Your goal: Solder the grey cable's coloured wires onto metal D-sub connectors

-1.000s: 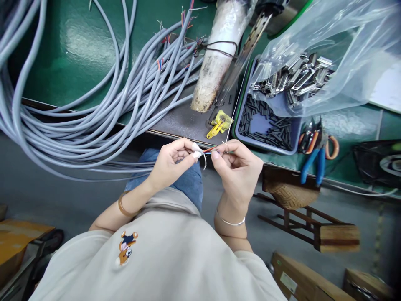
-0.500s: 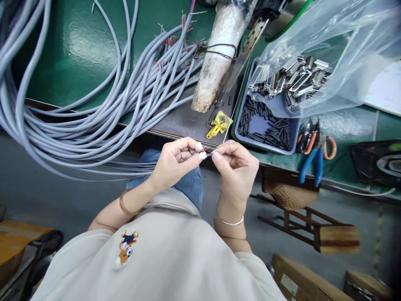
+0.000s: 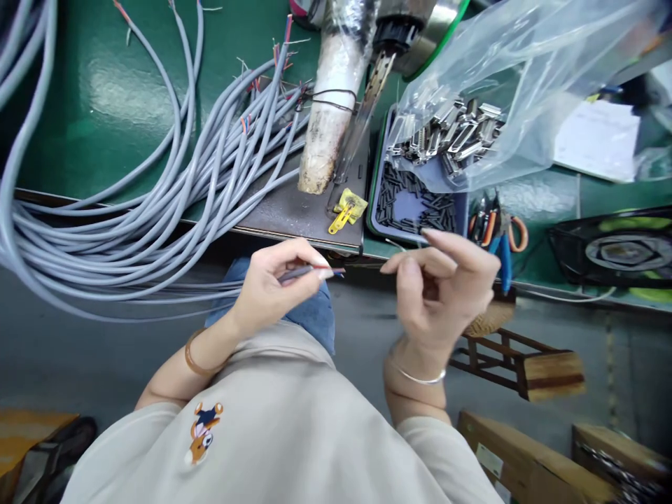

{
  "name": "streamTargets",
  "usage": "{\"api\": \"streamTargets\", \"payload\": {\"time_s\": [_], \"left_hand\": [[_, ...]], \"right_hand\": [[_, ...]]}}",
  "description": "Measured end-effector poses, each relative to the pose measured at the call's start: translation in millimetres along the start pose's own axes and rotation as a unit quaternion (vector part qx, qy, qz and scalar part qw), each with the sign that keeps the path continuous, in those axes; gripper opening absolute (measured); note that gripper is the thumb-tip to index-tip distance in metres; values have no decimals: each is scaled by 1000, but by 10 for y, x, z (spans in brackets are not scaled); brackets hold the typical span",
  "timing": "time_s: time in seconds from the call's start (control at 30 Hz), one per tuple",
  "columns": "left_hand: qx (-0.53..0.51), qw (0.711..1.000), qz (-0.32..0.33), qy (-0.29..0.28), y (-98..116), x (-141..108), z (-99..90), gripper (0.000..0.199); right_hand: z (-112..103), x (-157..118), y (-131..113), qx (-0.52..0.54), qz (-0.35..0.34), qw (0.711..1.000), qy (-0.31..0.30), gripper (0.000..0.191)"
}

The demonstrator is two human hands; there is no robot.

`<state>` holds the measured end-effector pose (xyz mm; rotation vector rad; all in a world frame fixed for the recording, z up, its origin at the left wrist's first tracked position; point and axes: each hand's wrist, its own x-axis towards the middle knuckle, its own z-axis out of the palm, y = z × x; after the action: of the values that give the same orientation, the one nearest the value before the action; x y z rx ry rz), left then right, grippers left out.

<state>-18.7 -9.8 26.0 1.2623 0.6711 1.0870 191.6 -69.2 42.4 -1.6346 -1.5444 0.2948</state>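
My left hand [image 3: 281,280] pinches the end of a grey cable [image 3: 299,271], whose red and blue wire tips stick out past the thumb and finger. To its right, apart from the cable, my right hand [image 3: 441,287] is raised in front of the bench edge. Its index finger is bent out, and a thin pale strand [image 3: 395,244] shows by its fingertips; whether the fingers hold it is unclear. Just beyond that hand is a blue tray [image 3: 372,210] with short black tubes [image 3: 393,199] and metal connectors [image 3: 462,133] in a clear bag.
Many grey cables [image 3: 157,189] spread over the green bench's left. A wrapped white tool [image 3: 330,112] and a yellow clip [image 3: 344,213] are at the middle. Pliers [image 3: 504,259] and a black fan-like device [image 3: 619,248] lie right. A wooden stool [image 3: 551,374] stands below.
My right hand has moved away from the wire ends to the right, its fingers loosening. My left hand still pinches the cable. The whole view has shifted, with bench items appearing farther left.
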Motion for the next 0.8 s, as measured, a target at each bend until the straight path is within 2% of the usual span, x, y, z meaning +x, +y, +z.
{"api": "streamTargets", "payload": {"time_s": [0.03, 0.1, 0.13, 0.17, 0.2, 0.23, 0.27, 0.33, 0.37, 0.43, 0.47, 0.53, 0.63, 0.8], "left_hand": [[34, 996, 44, -76, 55, 0, -6, 7], [103, 961, 121, -227, 130, -9, 17, 17], [137, 939, 152, -276, 140, -20, 48, 21], [169, 923, 172, -301, 128, -33, 90, 23], [188, 916, 182, -305, 95, -49, 138, 24], [187, 922, 181, -285, 45, -63, 187, 24], [166, 942, 165, -241, -15, -73, 229, 22], [69, 988, 95, -101, -141, -72, 270, 11], [14, 999, 38, -15, -193, -58, 261, 9], [-99, 986, -69, 113, -254, -14, 188, 24], [-141, 973, -111, 146, -261, 11, 132, 31], [-195, 953, -165, 162, -236, 45, 14, 36], [-239, 940, -197, 146, -173, 48, -101, 35], [-285, 925, -223, 116, -163, 13, -120, 32]], "right_hand": [[-122, 56, 22, -51, -32, 998, -20, 38], [-359, 204, 96, -159, -51, 980, -105, 35], [-459, 294, 151, -200, -44, 968, -145, 27], [-539, 392, 218, -240, -34, 957, -159, 16], [-594, 498, 292, -289, -16, 946, -147, 7], [-624, 609, 372, -335, 10, 935, -119, 9], [-631, 724, 454, -371, 41, 923, -98, 10], [-584, 961, 616, -403, 89, 909, -50, 19], [-539, 1077, 692, -402, 89, 910, -37, 28], [-428, 1290, 825, -388, 113, 914, -16, 44], [-369, 1381, 876, -377, 131, 917, -3, 46], [-259, 1525, 944, -355, 149, 923, -6, 48], [-149, 1649, 964, -324, 150, 934, -27, 40], [-119, 1700, 859, -230, 136, 960, -81, 31]]}}
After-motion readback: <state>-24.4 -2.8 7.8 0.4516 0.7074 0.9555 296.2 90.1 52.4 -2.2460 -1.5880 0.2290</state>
